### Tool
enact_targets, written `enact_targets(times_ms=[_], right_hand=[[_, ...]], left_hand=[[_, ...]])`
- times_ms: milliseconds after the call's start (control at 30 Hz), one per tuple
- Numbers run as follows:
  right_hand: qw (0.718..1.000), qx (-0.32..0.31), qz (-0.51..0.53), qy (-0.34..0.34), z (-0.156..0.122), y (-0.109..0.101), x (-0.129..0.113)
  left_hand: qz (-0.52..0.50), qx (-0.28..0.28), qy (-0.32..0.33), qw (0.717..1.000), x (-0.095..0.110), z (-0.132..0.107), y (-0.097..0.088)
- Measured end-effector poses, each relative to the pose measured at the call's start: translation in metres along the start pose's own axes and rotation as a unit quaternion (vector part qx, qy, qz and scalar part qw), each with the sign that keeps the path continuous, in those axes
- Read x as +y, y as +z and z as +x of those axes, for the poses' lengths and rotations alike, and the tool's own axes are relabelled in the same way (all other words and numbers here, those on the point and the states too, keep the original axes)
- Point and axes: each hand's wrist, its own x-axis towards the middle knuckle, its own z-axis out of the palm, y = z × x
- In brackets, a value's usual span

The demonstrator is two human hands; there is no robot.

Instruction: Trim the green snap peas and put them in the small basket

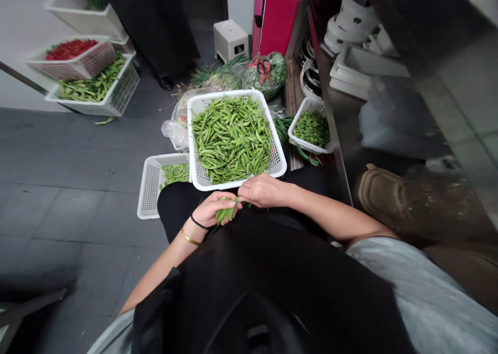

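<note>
Over my lap, my left hand [210, 209] is closed around a few green pea pods [225, 215]. My right hand [266, 190] meets it from the right, its thumb and fingers pinched at the end of a pod. Just beyond both hands, a large white basket [190, 141] is heaped with pea pods [233, 138]. To the left of my knee, a smaller white basket [147, 195] has some pods [175, 173] in it. Part of that smaller basket is hidden by the large one and my leg.
Stacked baskets at the left hold red chillies [72, 49] and green vegetables [91, 85]. A person in dark trousers [151, 22] stands beside them. Bagged greens with scissors [263, 66] lie beyond the large basket. Right: a basket of leafy greens [312, 128] and a metal shelf [334, 131].
</note>
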Motion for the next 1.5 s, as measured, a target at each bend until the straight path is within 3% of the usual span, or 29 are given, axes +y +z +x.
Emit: enact_targets(times_ms=[100, 200, 267, 333, 400, 433, 500, 567, 633, 700, 833, 867, 1000, 1100, 1267, 1333, 1367, 1433, 1500], right_hand=[[0.999, -0.017, 0.040, -0.016, 0.000, 0.006, 0.000], [0.988, 0.010, 0.152, -0.004, -0.001, 0.010, 0.000], [0.965, 0.030, 0.259, 0.042, -0.002, 0.013, -0.001], [0.919, 0.038, 0.376, 0.109, -0.005, 0.018, -0.001], [0.875, 0.038, 0.452, 0.168, -0.012, 0.022, 0.005], [0.867, 0.036, 0.460, 0.187, -0.017, 0.024, 0.010], [0.885, 0.023, 0.422, 0.195, -0.028, 0.023, 0.023], [0.917, -0.043, 0.356, 0.177, -0.037, 0.017, 0.037], [0.930, -0.137, 0.297, 0.166, -0.037, 0.007, 0.049], [0.933, -0.185, 0.254, 0.174, -0.024, 0.000, 0.056], [0.964, -0.100, 0.098, 0.224, 0.040, 0.014, 0.064], [0.963, -0.107, 0.050, 0.242, 0.058, 0.024, 0.066], [0.958, -0.134, 0.040, 0.251, 0.107, 0.060, 0.077], [0.958, -0.124, 0.052, 0.252, 0.104, 0.064, 0.088], [0.955, -0.047, 0.087, 0.279, 0.050, 0.036, 0.089], [0.932, 0.012, 0.195, 0.304, 0.027, 0.029, 0.075], [0.908, 0.041, 0.275, 0.314, 0.017, 0.028, 0.065], [0.841, 0.077, 0.428, 0.322, 0.002, 0.032, 0.042], [0.800, 0.071, 0.505, 0.317, -0.006, 0.036, 0.020]], left_hand=[[0.140, 0.042, 0.046, 0.988, 0.010, -0.007, 0.010], [0.315, 0.073, 0.143, 0.935, 0.021, -0.011, 0.024], [0.367, 0.101, 0.200, 0.903, 0.023, -0.010, 0.030], [0.344, 0.135, 0.217, 0.904, 0.019, -0.008, 0.029], [0.257, 0.176, 0.216, 0.925, 0.014, -0.007, 0.021], [0.199, 0.198, 0.221, 0.934, 0.012, -0.006, 0.015], [0.079, 0.232, 0.247, 0.938, 0.012, -0.006, 0.000], [-0.023, 0.227, 0.266, 0.937, 0.015, -0.007, -0.013], [-0.103, 0.188, 0.253, 0.943, 0.017, -0.006, -0.022], [-0.163, 0.131, 0.225, 0.952, 0.015, -0.004, -0.026], [-0.209, 0.063, 0.195, 0.956, 0.004, 0.004, -0.024], [-0.208, 0.060, 0.189, 0.958, 0.001, 0.006, -0.022], [-0.190, 0.068, 0.167, 0.965, 0.001, 0.006, -0.020], [-0.189, 0.098, 0.154, 0.965, 0.003, 0.003, -0.023], [-0.155, 0.149, 0.076, 0.974, 0.000, 0.010, -0.021], [-0.120, 0.168, 0.047, 0.977, -0.003, 0.017, -0.013], [-0.106, 0.181, 0.049, 0.977, -0.004, 0.020, -0.009], [-0.090, 0.203, 0.086, 0.971, -0.006, 0.025, 0.001], [-0.083, 0.207, 0.137, 0.965, -0.006, 0.027, 0.008]])
